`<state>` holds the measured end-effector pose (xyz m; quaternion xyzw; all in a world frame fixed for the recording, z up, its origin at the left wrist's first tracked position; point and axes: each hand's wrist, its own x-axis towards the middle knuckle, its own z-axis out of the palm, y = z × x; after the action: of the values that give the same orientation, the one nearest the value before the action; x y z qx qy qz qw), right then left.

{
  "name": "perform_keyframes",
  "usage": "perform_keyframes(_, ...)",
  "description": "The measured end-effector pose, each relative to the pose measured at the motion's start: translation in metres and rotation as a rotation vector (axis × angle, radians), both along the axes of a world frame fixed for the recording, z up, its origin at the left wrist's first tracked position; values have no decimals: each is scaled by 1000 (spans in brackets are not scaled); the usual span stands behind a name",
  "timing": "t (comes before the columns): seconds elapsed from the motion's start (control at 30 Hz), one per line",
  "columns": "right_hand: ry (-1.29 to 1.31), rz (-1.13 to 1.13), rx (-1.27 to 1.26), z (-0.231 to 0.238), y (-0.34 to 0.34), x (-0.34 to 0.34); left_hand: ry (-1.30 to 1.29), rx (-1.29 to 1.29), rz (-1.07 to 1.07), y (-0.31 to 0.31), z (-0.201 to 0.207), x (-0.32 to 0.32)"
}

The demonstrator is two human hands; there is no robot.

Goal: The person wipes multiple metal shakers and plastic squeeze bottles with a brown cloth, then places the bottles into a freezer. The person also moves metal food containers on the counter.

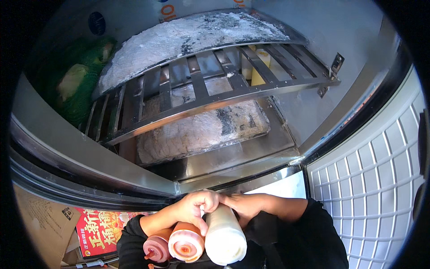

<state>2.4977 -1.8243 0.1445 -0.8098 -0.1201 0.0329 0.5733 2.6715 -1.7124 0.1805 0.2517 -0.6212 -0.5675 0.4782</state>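
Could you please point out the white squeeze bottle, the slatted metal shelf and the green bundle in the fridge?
white squeeze bottle (225, 237): head view, on its pale body.
slatted metal shelf (199, 87): head view, on a middle slat.
green bundle (78, 87): head view, upper left, on its wrapped side.

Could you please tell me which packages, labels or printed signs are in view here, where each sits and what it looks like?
Red printed package: lower left, below the fridge edge; flat, red with yellow and white print.
Brown cardboard sheet: far lower left; tan, with a small black-and-white label.
Round dark blue sticker: upper left fridge wall.
Orange-and-blue printed label: top back wall, partly cut off.
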Motion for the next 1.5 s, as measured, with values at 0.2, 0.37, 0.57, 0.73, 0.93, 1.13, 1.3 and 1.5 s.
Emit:
perform_keyframes(0.2,-338,-329,-84,-33,0,-17,27,36,-24,8,-1,10)
perform_keyframes(0.37,-122,-688,421,-56,-55,-37,25,26,-368,5,-5,11)
perform_keyframes(0.57,-293,-1527,430,-50,-188,-14,83,-183,-509,8,-14,16)
perform_keyframes(0.73,-722,-1550,-573,-70,-297,33,47,-240,-468,9,-13,15)
perform_keyframes(0.93,-724,-1672,-356,-121,-380,91,117,-159,-390,13,-18,11)
perform_keyframes(1.13,-706,-1742,-248,-162,-419,110,238,65,-240,20,-18,0)
perform_keyframes(1.3,-878,-1515,-9,-139,-394,103,272,412,-30,12,-16,-9)
perform_keyframes(1.5,-292,-688,580,-23,-137,42,807,958,485,-13,-38,-12)
